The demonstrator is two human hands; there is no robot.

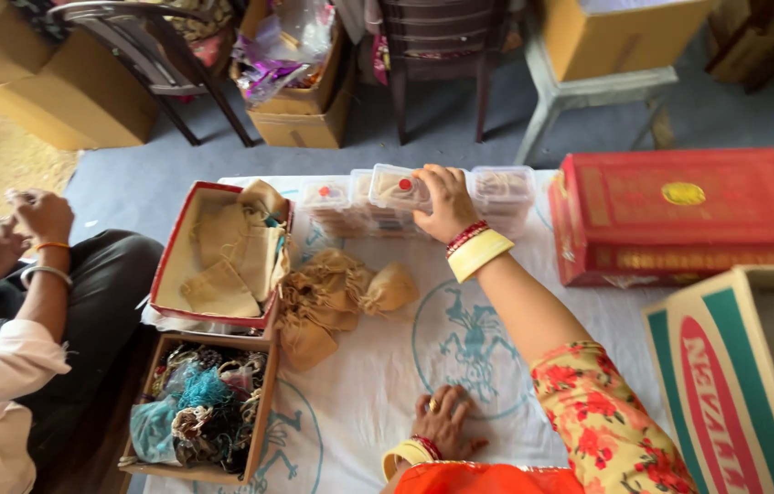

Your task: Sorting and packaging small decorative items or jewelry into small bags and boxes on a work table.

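My right hand (446, 201) reaches to the far side of the table and grips a small clear plastic box (398, 187) with a red dot on its lid, on top of a row of like boxes (502, 194). My left hand (446, 421) lies flat, fingers spread, on the white printed cloth (378, 384) near me. A heap of small tan drawstring pouches (336, 297) sits between the two hands.
A red-rimmed tray of tan pouches (222, 252) and a box of tangled jewellery (204, 407) stand at the left. A large red box (679, 215) and an open carton (743, 375) are at the right. Another person (12, 274) sits at the left; chairs and cartons stand behind.
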